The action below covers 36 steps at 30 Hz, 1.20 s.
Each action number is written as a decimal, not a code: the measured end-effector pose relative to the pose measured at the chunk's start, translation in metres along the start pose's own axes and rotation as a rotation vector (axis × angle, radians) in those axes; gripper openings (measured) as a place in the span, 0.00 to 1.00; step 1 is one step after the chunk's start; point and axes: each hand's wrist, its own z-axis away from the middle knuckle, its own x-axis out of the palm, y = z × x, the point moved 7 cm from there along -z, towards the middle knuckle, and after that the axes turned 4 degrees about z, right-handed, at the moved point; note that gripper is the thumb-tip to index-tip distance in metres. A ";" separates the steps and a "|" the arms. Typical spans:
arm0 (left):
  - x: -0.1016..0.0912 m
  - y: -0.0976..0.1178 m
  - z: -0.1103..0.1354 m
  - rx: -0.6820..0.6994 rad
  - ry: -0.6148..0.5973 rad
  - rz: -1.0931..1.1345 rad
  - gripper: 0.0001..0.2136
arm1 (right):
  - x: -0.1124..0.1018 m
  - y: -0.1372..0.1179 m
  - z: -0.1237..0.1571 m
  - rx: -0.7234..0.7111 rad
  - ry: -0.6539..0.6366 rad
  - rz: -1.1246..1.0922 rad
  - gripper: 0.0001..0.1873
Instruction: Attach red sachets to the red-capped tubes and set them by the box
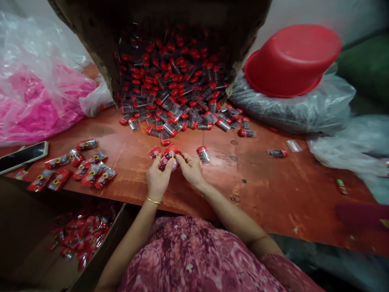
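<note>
My left hand [158,178] and my right hand [191,168] meet at the middle of the reddish-brown table [273,182], both pinching a small red packet [170,153]. A loose red-capped vial [203,154] lies just right of my right hand. Another red packet [154,152] lies just left of the held one. A big heap of red-capped vials [173,89] spills from a tipped cardboard box [100,44] straight ahead.
Several filled red packets [82,168] lie at the left, by a phone [22,156]. A carton of packets [82,239] stands below the table edge. A pink-filled plastic bag [39,101] sits left; a red basin [291,61] rests on a bag at right. A stray vial [277,153] lies right.
</note>
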 end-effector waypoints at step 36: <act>0.059 -0.009 0.032 -0.662 -0.210 0.613 0.15 | -0.104 0.004 0.074 0.041 0.084 0.074 0.10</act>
